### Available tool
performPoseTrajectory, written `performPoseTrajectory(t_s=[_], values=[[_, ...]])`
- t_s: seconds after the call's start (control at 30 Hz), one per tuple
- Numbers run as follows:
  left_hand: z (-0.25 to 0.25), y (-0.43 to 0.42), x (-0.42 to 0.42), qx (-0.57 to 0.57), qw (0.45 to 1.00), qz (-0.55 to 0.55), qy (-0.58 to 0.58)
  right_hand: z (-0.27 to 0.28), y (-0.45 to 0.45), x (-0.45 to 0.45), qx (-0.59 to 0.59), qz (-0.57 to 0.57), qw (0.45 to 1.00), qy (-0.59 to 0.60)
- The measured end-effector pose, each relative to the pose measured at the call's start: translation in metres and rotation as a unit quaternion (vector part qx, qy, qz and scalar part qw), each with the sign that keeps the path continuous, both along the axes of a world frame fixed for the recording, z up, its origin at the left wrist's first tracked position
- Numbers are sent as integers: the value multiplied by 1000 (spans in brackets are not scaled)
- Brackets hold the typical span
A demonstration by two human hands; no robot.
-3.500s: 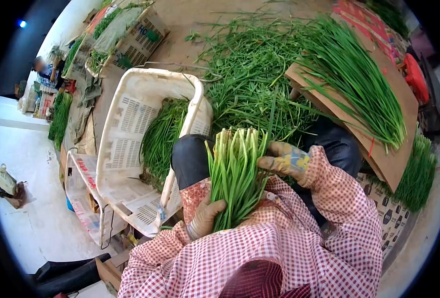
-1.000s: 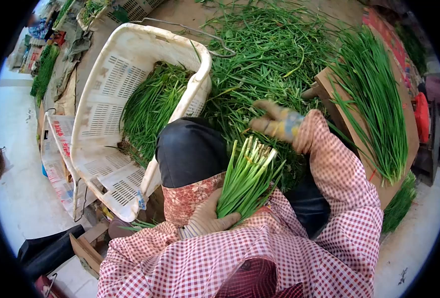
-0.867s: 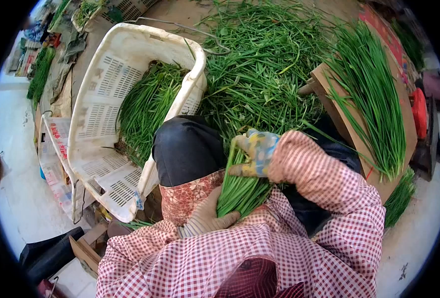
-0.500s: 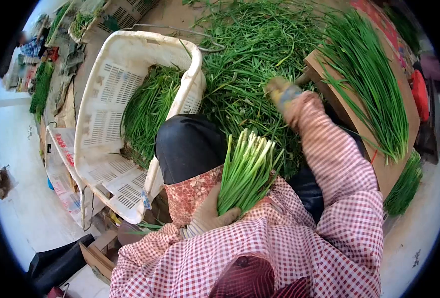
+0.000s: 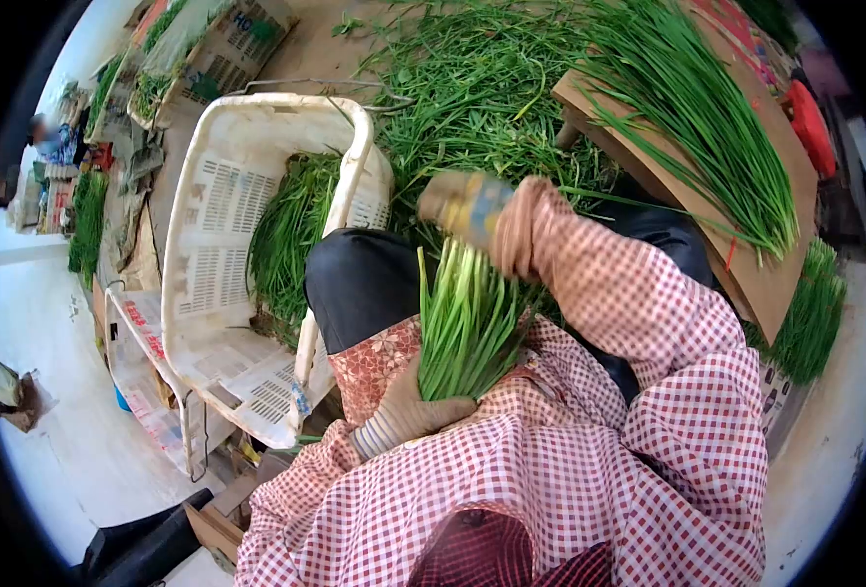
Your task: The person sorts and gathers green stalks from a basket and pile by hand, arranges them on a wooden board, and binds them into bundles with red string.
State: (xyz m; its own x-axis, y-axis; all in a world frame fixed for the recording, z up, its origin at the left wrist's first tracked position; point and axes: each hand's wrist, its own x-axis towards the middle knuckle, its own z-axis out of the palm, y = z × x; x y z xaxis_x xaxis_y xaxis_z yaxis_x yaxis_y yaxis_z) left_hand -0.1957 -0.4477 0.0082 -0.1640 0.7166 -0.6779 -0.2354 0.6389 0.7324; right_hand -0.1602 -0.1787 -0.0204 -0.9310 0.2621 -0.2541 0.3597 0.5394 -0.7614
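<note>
My gloved left hand [image 5: 408,406] is closed around the lower, green part of a bundle of garlic chives [image 5: 467,328], held against my lap. Its pale stem ends point up and away from me. Just over those ends is my right hand [image 5: 467,207], in a glove with blue and yellow on it, smeared by motion. Whether its fingers grip anything I cannot make out. The leaf tips of the bundle are hidden behind my left hand and sleeve.
A white slatted basket [image 5: 193,338] tilts by my left knee, with more chives [image 5: 296,225] inside. Loose green leaves [image 5: 472,88] cover the floor ahead. On the right, long chives [image 5: 707,127] lie across a brown board [image 5: 770,293]. Another person [image 5: 56,137] is far left.
My right hand has moved left and toward me, from above the loose leaves to over the stem ends. My left hand still holds the bundle. The view has shifted slightly.
</note>
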Motion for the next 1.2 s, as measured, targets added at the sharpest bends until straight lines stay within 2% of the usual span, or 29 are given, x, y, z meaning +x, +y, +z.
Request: performPoseTrajectory(t_s=[0.03,0.07,0.1,0.13,0.17,0.23,0.27,0.3,0.4,0.47,0.53,0.57,0.6,0.63,0.7,0.73,0.8,0.83,0.9,0.93,0.97,1.0,1.07,1.13,1.2], values=[[2,2,-4,-31,999,-24,-33,8,23,-5,167,10,985,-35],[-5,-7,-3,-2,995,24,-97,9,34,7,-99,-264,959,27],[-7,-10,-6,-1,996,22,-92,24,38,16,-142,-377,912,79],[-7,-14,-10,8,987,66,-149,36,51,35,-132,-328,928,117],[-7,-21,-12,15,972,111,-207,69,53,57,-53,-256,965,39],[-15,-32,-17,32,971,115,-208,53,50,99,-21,-222,974,24],[-15,-32,-17,63,970,118,-204,53,40,114,-229,-289,928,-45],[-15,-31,-18,94,967,121,-201,38,32,131,-234,-274,930,-72],[-18,-32,-21,101,963,111,-224,-5,-23,161,-422,-291,853,-103],[-12,-32,-22,86,955,116,-257,-15,-63,159,-617,-315,721,-1],[-18,-34,-21,95,957,110,-252,-6,-95,129,-678,-359,633,107],[-20,-34,-20,106,956,111,-250,-3,-104,116,-651,-404,624,151],[-18,-31,-18,117,959,107,-234,-2,-103,113,-652,-403,623,155],[-14,-30,-16,119,960,106,-230,-1,-101,110,-616,-398,666,132],[-3,-28,-12,102,955,134,-243,-6,-87,105,-579,-387,709,110],[-3,-28,-13,106,955,137,-240,-12,-72,102,-505,-366,768,142],[-2,-29,-15,127,946,125,-270,-14,-32,101,-399,-388,815,161],[-1,-30,-16,138,941,119,-285,-6,-6,101,-371,-435,807,149],[-2,-34,-15,131,935,125,-303,-87,67,117,-527,-420,716,182],[-8,-35,-19,140,938,97,-301,-68,60,112,-452,-446,753,173],[-12,-36,-21,149,940,69,-298,-70,54,108,-452,-445,753,177],[-7,-34,-20,127,941,69,-306,-77,47,104,-601,-318,711,180],[-9,-32,-22,112,943,65,-308,-78,22,96,-735,-157,635,177],[-11,-29,-23,97,943,63,-311,-67,5,72,-745,-135,629,178],[-11,-30,-23,81,945,73,-309,-51,-1,59,-768,0,564,305]])
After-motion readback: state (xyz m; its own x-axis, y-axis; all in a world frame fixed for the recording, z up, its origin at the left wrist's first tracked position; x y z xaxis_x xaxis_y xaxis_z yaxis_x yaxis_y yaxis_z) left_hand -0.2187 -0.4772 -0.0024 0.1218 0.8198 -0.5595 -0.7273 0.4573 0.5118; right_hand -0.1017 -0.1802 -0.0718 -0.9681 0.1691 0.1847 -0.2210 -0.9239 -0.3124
